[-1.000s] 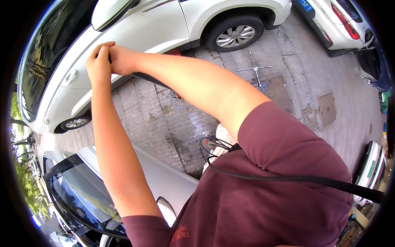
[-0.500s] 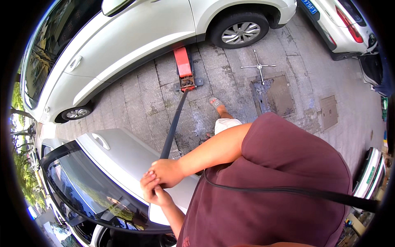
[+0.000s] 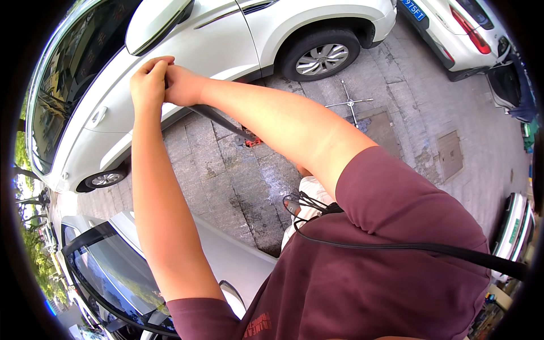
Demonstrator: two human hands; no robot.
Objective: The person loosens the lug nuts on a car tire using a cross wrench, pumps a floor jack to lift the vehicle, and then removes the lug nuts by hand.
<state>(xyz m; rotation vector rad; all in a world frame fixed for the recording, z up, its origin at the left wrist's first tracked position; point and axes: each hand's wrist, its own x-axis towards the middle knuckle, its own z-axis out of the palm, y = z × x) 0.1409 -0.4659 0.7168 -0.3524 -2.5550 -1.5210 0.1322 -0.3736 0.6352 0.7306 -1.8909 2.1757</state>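
Both my hands are closed at the upper end of a long black jack handle (image 3: 218, 118). My left hand (image 3: 148, 82) and my right hand (image 3: 184, 85) meet there, side by side, in front of the white car's door. The handle slants down to the red floor jack (image 3: 253, 141). My right forearm hides most of the jack, including the part toward the car. The white car (image 3: 224, 54) stands just beyond, its front wheel (image 3: 323, 59) in plain view.
A four-way lug wrench (image 3: 349, 103) lies on the paving beside a metal cover (image 3: 450, 154). Another white car (image 3: 442, 28) is at the far right. Close on my left stands a silver-white car (image 3: 226, 238). A black strap (image 3: 453, 253) crosses my shirt.
My hands have risen and swung away from me toward the white car, carrying the handle's end up with them. My arms are now stretched out, and the jack has become mostly hidden.
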